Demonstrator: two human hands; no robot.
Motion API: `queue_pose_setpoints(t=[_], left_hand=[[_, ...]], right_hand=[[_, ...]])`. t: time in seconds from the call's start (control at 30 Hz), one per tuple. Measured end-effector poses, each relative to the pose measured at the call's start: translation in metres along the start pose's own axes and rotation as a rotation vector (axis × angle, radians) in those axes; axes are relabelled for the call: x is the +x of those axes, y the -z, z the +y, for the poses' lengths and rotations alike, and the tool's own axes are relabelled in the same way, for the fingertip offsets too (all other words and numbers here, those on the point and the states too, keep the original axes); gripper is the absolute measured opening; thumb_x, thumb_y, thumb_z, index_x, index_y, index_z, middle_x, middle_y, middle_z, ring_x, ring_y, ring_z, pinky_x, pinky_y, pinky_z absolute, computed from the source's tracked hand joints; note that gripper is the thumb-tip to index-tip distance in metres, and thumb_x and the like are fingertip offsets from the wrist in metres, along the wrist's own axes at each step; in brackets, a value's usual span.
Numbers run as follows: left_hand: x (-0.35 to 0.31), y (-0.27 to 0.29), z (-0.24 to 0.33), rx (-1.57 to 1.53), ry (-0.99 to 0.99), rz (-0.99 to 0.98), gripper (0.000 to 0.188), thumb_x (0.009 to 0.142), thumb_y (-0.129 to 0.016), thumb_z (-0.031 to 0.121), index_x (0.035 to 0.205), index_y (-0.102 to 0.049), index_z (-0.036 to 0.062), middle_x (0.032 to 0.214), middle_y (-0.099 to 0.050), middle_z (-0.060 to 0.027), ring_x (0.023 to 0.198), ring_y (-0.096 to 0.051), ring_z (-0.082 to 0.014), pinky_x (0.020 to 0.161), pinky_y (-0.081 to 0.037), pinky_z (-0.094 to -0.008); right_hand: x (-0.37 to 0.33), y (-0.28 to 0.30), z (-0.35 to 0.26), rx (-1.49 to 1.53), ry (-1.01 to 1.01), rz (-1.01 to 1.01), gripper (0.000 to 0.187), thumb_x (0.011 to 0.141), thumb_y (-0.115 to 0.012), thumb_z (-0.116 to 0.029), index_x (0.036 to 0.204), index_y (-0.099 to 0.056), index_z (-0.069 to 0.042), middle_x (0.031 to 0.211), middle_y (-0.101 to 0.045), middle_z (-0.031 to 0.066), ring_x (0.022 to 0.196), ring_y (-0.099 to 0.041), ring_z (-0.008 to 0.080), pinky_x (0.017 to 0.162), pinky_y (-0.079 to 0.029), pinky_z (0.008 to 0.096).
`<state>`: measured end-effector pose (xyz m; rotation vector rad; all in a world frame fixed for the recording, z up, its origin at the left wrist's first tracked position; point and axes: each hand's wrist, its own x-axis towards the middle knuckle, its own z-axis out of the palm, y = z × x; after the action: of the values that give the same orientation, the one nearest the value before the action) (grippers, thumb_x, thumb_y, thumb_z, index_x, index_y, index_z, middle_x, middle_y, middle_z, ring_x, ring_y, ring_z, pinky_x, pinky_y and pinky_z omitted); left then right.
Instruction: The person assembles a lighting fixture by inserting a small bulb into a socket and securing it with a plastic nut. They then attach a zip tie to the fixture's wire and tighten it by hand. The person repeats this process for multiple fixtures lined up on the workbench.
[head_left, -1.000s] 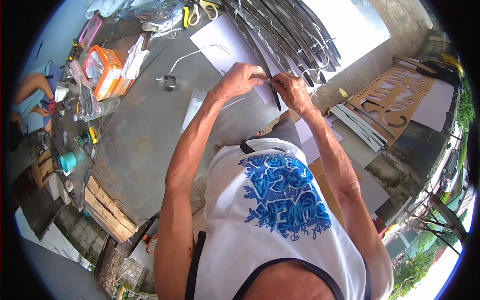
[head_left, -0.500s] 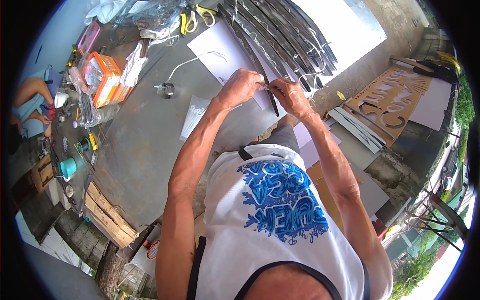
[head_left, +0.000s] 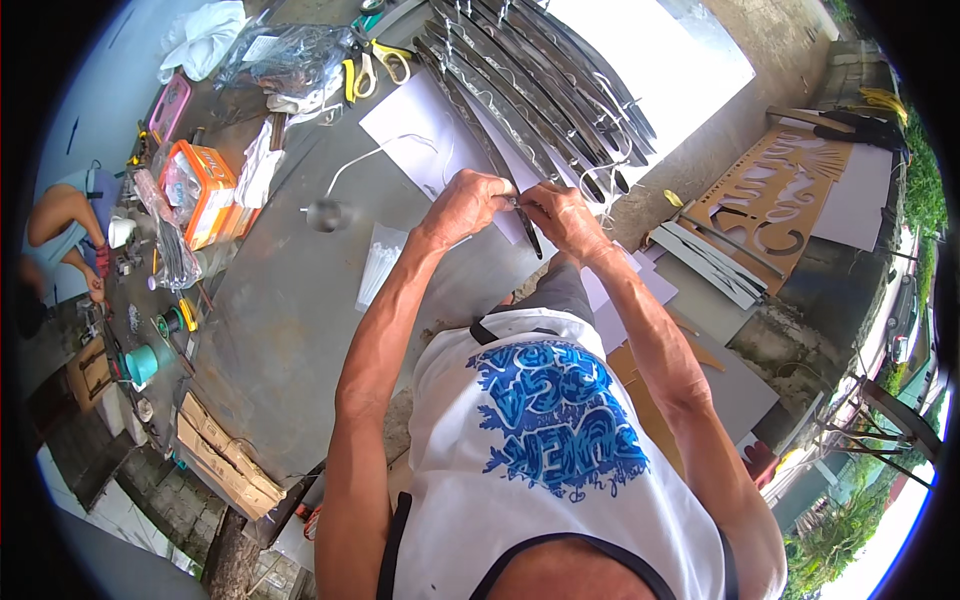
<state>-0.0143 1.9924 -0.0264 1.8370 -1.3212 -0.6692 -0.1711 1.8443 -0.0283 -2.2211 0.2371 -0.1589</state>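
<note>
1. Co-worker [head_left: 70, 215], bent knee and hand in view, at far left beyond the cluttered edge of the grey table [head_left: 270, 340].

2. Orange tub [head_left: 205, 195] stands among bags; right of it on the table are a dark, blurred round part [head_left: 328, 215] beside a white wire, yellow scissors [head_left: 350, 82] farther up, and a clear pack [head_left: 378, 268] nearer the wearer.

3. Left hand [head_left: 466, 206] meets the black strip [head_left: 472, 120] from its left side, thumb and fingers pinched together; whether they grip the strip or some small piece on it, one cannot tell.

4. Strip lies right at the fingertips, between the two hands — its long axis slanting from upper left to lower right, its near tip pointing down toward the wearer's legs, its far end up beside the scissors.

5. Right hand [head_left: 566, 218] meets it from the right, fingers curled and pinching, their hold hidden — neither hand is clearly nearer.

6. Other strips [head_left: 545, 90] fan out beyond the hands, roughly parallel; a brown cut-out board [head_left: 805, 200] lies at far right.
</note>
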Motion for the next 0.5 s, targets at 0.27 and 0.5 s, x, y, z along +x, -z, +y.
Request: queue_pose_setpoints(t=[0.27,0.5], left_hand=[[-0.001,-0.002,-0.003,-0.009,-0.040,0.013,0.018,0.081,-0.076,0.002,0.099,-0.075,-0.0009,0.084,-0.070,-0.0199,0.077,-0.069,-0.0350,0.070,-0.054,-0.0413],[0.001,-0.004,-0.013,0.020,-0.084,0.019,0.016,0.080,-0.077,0.003,0.096,-0.074,-0.0001,0.081,-0.069,-0.0180,0.075,-0.067,-0.0349,0.070,-0.053,-0.0409]], right_hand=[[-0.003,-0.005,-0.004,-0.190,0.017,0.029,0.013,0.093,-0.063,-0.013,0.102,-0.069,-0.005,0.093,-0.065,0.0150,0.089,-0.067,0.0383,0.077,-0.055,0.0475],[0.001,-0.010,-0.003,-0.258,0.056,0.034,0.015,0.087,-0.064,-0.009,0.100,-0.068,-0.005,0.091,-0.063,0.0137,0.090,-0.067,0.0370,0.079,-0.055,0.0475]])
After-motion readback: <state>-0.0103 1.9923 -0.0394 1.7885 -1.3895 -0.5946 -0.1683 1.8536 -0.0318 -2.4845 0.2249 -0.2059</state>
